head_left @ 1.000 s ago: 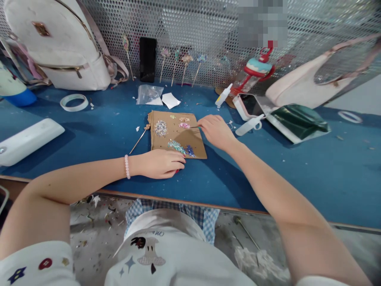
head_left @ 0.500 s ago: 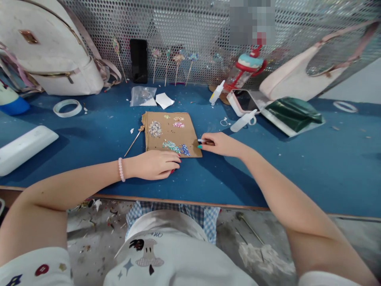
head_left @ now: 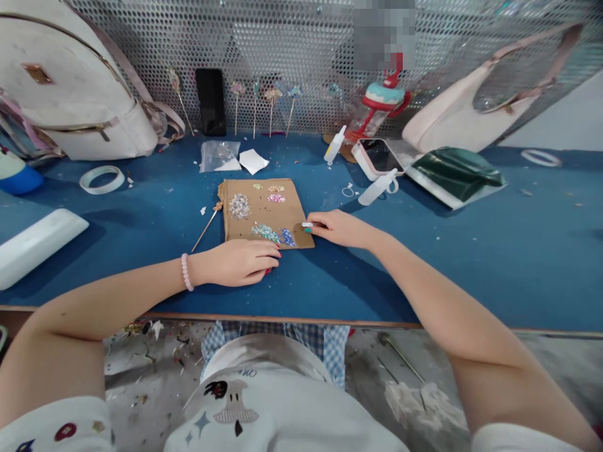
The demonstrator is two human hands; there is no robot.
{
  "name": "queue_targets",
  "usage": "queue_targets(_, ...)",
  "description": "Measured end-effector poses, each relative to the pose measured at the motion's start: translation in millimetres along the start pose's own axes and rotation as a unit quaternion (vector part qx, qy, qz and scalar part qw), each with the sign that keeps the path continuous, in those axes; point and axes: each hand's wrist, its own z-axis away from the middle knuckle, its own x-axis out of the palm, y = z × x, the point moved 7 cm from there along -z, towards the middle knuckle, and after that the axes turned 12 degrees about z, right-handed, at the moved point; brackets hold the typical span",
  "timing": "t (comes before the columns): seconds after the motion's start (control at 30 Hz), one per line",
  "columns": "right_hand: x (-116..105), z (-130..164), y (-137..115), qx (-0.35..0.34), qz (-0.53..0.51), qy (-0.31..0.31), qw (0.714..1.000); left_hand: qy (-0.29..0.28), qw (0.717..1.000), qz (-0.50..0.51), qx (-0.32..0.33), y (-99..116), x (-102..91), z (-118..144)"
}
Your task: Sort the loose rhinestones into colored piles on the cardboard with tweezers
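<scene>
Cardboard [head_left: 282, 218] with small piles of gems [head_left: 239, 206] lies flat on the blue counter [head_left: 499, 270]. The left hand [head_left: 238, 262] rests at its near edge, grip loosely relaxed; the right hand [head_left: 340, 227] is at its right edge, grip pinched narrow, contents unclear.

Not one word or number legible. On shirt [head_left: 287, 414], toward seven o'clock: a short line of dark cursive lettering [head_left: 248, 373], too small and blurred to spell out, just past the one o'clock edge of a stitched motif [head_left: 236, 402]. On backpack [head_left: 70, 94], at ten o'clock: a small metal plate [head_left: 37, 73] with an indistinct mark. On bottle [head_left: 335, 146], at one o'clock: a patch of yellow marking, too small to make out.
</scene>
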Motion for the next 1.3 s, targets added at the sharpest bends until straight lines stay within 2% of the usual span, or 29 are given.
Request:
queue_targets(0.23,-8,6,-2,0.017,-0.017,0.058,0.998,-0.005,1.0,-0.021,0.011,1,0.9,0)
queue_targets(0.43,-13,3,-22,-0.078,0.026,0.144,0.986,-0.012,0.999,-0.036,0.009,2,1.5,-1)
queue_targets(0.57,-11,1,-29,-0.093,0.074,0.195,0.974,-0.012,0.999,-0.033,0.011,3,1.6,-1)
queue_targets(1.0,-14,8,-44,-0.15,0.193,0.254,0.936,0.0,0.999,-0.029,0.03,5,0.5,-2)
queue_targets(1.1,-15,9,-39,-0.138,0.166,0.263,0.94,0.001,0.999,-0.031,0.029,5,0.3,-1)
queue_targets(1.3,-18,9,-30,-0.105,0.045,0.274,0.955,0.0,0.999,-0.03,0.024,5,1.0,0)
